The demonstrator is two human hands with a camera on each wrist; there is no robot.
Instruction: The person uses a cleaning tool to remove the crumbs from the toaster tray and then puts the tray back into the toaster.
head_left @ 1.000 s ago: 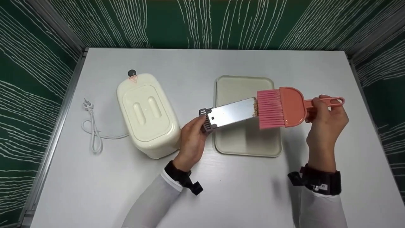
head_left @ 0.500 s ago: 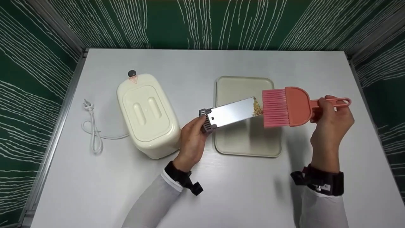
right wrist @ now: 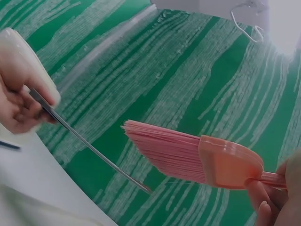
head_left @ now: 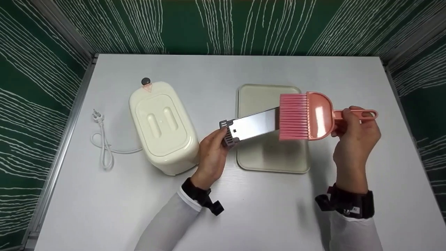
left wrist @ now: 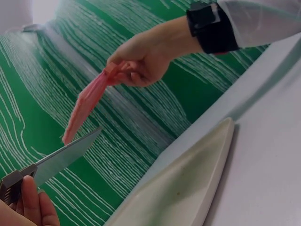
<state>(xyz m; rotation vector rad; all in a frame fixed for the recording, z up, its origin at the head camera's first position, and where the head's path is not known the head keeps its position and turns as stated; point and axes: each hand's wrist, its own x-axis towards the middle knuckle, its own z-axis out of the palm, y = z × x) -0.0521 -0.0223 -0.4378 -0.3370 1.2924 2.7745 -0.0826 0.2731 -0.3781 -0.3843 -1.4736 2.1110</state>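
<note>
My left hand (head_left: pixel 212 153) grips the grey slotted end of a flat metal crumb tray (head_left: pixel 254 123). It is held out over the beige tray (head_left: pixel 271 160), tilted with its far end lower in the right wrist view. My right hand (head_left: pixel 355 146) pinches the handle of a pink hand brush (head_left: pixel 318 116). In the head view the bristles cover the crumb tray's far end. From the right wrist, the brush (right wrist: pixel 164 150) shows above the crumb tray (right wrist: pixel 89 143), with a gap between them. A small dark speck lies on the beige tray (left wrist: pixel 155 205).
A cream toaster (head_left: pixel 162 125) with a lid over its top stands left of my left hand. Its white cord and plug (head_left: pixel 98 116) lie farther left on the white table (head_left: pixel 240 216). Green, white-streaked panels (head_left: pixel 223 28) border the back and sides.
The brush first drew back to the right, baring yellowish crumbs at the crumb tray's end, then came left over that end again. My left hand and the crumb tray stayed in place.
</note>
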